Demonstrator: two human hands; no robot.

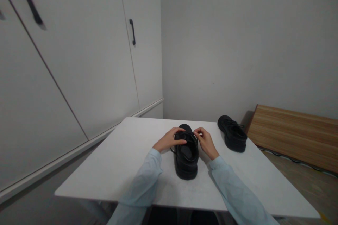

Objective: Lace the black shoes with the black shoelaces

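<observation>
1. White table (111, 168), rectangular, smooth matte top, set near the room's corner.
2. Black shoe (186, 156) resting mid-table, heel toward the near edge.
3. Second black shoe (232, 133) lying apart, by the far right edge, angled.

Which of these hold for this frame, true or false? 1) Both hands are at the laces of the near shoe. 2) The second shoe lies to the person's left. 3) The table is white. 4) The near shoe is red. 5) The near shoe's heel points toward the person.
1) True: the left hand and right hand are both at the lace area of the near shoe.
2) False: the second shoe stands on the right side, near the table's far edge.
3) True: the table is white.
4) False: the near shoe is black.
5) True: its open heel end faces the person, toe pointing away.
</observation>
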